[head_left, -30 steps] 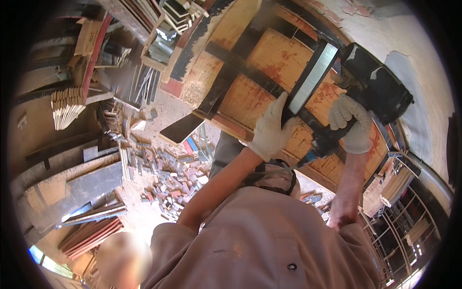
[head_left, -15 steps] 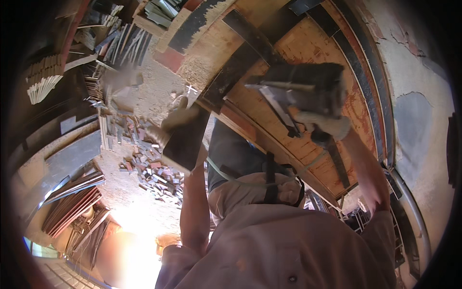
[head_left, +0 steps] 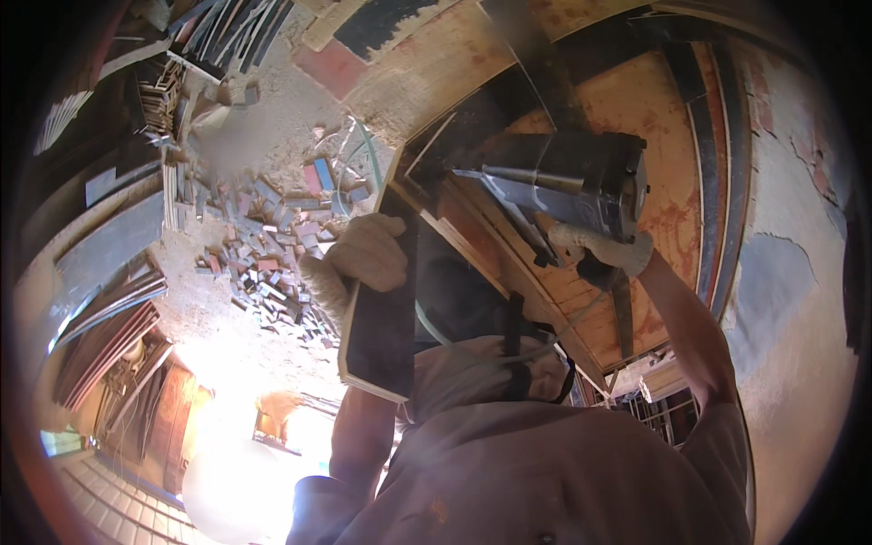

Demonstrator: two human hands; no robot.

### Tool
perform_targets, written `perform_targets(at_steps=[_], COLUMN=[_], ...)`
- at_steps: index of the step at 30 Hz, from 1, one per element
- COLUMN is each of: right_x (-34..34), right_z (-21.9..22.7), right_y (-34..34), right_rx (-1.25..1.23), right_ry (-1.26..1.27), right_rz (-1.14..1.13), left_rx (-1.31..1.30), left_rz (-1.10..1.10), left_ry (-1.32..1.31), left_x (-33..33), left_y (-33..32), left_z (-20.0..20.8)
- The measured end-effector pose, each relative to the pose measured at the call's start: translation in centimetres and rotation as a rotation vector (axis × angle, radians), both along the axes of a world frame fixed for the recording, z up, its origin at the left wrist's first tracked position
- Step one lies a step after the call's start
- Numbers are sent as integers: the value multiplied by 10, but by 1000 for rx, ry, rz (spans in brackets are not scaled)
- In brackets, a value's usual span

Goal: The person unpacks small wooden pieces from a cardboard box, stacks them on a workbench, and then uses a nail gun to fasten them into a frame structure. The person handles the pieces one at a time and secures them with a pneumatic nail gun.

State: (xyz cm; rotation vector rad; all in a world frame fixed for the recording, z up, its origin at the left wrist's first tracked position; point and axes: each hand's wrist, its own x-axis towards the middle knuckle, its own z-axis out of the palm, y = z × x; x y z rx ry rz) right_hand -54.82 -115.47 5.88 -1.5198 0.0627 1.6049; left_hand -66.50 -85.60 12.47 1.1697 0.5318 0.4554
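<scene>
My left hand wears a pale work glove. Its fingers are closed over the left edge of a dark-faced plywood board, which stands at a slant beside the near-left edge of the wooden bench. Gloved too, my right hand grips the handle of a black nail gun. The gun's nose points left, over the bench and short of the board. From the gun a pale green hose appears to run across in front of my body.
Dark strips lie across the bench's stained orange surface. Offcut blocks are heaped on the dusty floor to the left, with stacked panels farther left. A peeling wall closes off the right side. Bright light glares at lower left.
The board in my left hand has turned more upright and shifted right, against the bench's edge. The nail gun has moved only slightly. My view has shifted a little.
</scene>
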Motion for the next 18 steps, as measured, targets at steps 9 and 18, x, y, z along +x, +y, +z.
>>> perform_targets(at_steps=[9,18], right_x=[7,6], right_z=[14,-18], right_y=[27,13], right_rx=[-2,273], right_ry=[-60,-32], right_rz=[84,138], left_rx=[-58,-4], left_rz=[-45,-63], left_ry=[-114,-18], left_x=[3,6], left_y=[2,-1], left_z=[-5,3])
